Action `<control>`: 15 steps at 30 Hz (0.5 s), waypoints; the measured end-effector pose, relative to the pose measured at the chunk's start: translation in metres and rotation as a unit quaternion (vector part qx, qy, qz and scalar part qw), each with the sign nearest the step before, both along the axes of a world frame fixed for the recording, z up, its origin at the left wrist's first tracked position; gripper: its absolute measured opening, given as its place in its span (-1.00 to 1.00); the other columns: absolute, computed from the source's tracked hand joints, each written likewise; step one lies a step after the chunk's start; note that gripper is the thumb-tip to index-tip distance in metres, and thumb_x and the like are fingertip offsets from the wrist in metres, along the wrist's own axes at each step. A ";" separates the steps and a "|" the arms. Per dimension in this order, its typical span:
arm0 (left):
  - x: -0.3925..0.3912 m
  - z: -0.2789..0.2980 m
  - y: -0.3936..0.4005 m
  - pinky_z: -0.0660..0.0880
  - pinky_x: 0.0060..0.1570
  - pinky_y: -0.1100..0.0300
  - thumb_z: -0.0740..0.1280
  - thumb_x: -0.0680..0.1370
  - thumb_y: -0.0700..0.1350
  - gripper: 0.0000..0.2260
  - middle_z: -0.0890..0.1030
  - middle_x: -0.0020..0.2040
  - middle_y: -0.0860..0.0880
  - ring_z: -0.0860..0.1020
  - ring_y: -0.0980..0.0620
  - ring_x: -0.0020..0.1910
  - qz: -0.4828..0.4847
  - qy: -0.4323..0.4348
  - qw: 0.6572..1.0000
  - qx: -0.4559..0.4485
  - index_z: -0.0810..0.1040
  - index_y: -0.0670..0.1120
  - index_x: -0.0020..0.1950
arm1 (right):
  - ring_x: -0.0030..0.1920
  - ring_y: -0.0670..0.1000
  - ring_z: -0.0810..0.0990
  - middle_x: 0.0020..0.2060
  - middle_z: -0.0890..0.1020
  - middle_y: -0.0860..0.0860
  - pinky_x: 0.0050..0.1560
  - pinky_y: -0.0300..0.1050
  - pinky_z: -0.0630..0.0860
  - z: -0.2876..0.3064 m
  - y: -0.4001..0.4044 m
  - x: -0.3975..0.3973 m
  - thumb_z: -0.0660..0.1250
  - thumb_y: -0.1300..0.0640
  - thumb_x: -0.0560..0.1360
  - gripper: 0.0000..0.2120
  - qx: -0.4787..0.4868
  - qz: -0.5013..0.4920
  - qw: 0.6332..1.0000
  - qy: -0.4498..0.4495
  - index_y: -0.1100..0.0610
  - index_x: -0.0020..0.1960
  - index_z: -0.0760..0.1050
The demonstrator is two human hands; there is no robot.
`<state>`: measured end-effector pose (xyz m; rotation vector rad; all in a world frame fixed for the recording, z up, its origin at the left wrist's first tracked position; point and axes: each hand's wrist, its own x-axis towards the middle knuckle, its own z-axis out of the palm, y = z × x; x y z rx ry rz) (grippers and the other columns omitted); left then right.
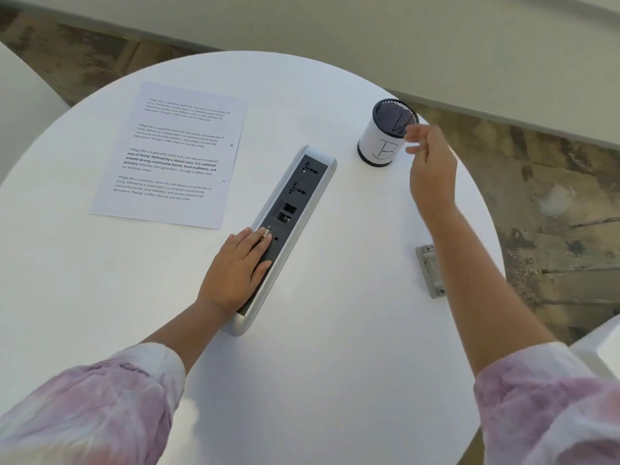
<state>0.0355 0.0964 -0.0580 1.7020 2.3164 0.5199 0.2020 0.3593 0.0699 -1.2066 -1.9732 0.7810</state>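
Cup marked B (379,147) stands upright near the table's (335,364) far right edge, mouth up, one thin dark stick (400,121) leaning inside. We see right hand (431,162) just beside its rim, fingers loosely bent, gripping nothing. Left hand (240,266) lies flat on socket strip (302,189), long axis diagonal toward cup. Printed sheet (174,152) far left; open tabletop near us.

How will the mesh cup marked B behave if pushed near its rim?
Probably light: the mesh cup is wire mesh, nearly empty. Tall and upright, it may tip rather than slide on the smooth table. Tipped, its round wall would likely roll.
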 end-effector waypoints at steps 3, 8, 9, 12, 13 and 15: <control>0.000 0.004 0.000 0.16 0.39 0.04 -0.12 0.60 0.18 -0.44 0.43 0.37 -0.08 0.35 -0.13 0.36 -0.004 -0.011 1.000 -0.025 0.38 -0.12 0.37 | 0.11 0.00 0.53 0.15 0.57 0.06 0.21 -0.18 0.40 -0.012 -0.038 0.007 -0.02 0.34 0.47 -0.57 -0.012 0.002 1.000 -0.017 0.16 0.23 0.44; -0.003 0.011 -0.005 0.13 0.40 0.06 -0.12 0.55 0.27 -0.38 0.33 0.44 -0.03 0.26 -0.11 0.43 -0.023 -0.032 0.998 -0.043 0.26 -0.08 0.45 | 0.16 -0.07 0.48 0.25 0.52 0.03 0.19 -0.31 0.38 -0.041 -0.106 0.019 0.12 0.20 0.58 -0.69 -0.117 -0.019 0.993 -0.009 0.13 0.30 0.39; -0.004 0.013 -0.009 0.16 0.40 0.07 -0.11 0.55 0.26 -0.38 0.33 0.44 -0.02 0.25 -0.11 0.43 -0.025 -0.027 0.998 -0.045 0.25 -0.08 0.45 | 0.19 -0.05 0.48 0.27 0.50 0.02 0.25 -0.21 0.38 -0.046 -0.118 0.022 0.14 0.16 0.58 -0.68 -0.129 -0.016 0.991 -0.026 0.12 0.32 0.38; -0.007 0.018 -0.027 0.26 0.37 0.03 -0.11 0.58 0.23 -0.42 0.37 0.42 -0.05 0.28 -0.13 0.40 -0.020 0.017 0.999 -0.026 0.27 -0.10 0.44 | 0.36 -0.01 0.36 0.35 0.42 0.02 0.39 -0.10 0.26 -0.063 -0.153 0.033 0.15 0.11 0.58 -0.63 -0.143 -0.009 0.987 -0.069 0.10 0.38 0.32; -0.009 0.020 -0.038 0.23 0.35 0.03 -0.11 0.59 0.21 -0.44 0.38 0.41 -0.07 0.27 -0.13 0.40 -0.009 0.030 0.999 -0.024 0.27 -0.11 0.43 | 0.40 -0.03 0.31 0.38 0.39 0.01 0.43 -0.11 0.20 -0.066 -0.166 0.036 0.15 0.10 0.58 -0.62 -0.143 -0.010 0.986 -0.081 0.10 0.39 0.29; -0.013 0.019 -0.062 0.19 0.32 0.02 -0.09 0.59 0.19 -0.46 0.38 0.41 -0.08 0.23 -0.12 0.40 0.015 0.053 0.998 -0.009 0.26 -0.12 0.43 | 0.47 -0.05 0.19 0.44 0.29 0.00 0.48 -0.09 0.11 -0.075 -0.189 0.039 0.15 0.06 0.58 -0.57 -0.150 -0.009 0.983 -0.107 0.09 0.43 0.23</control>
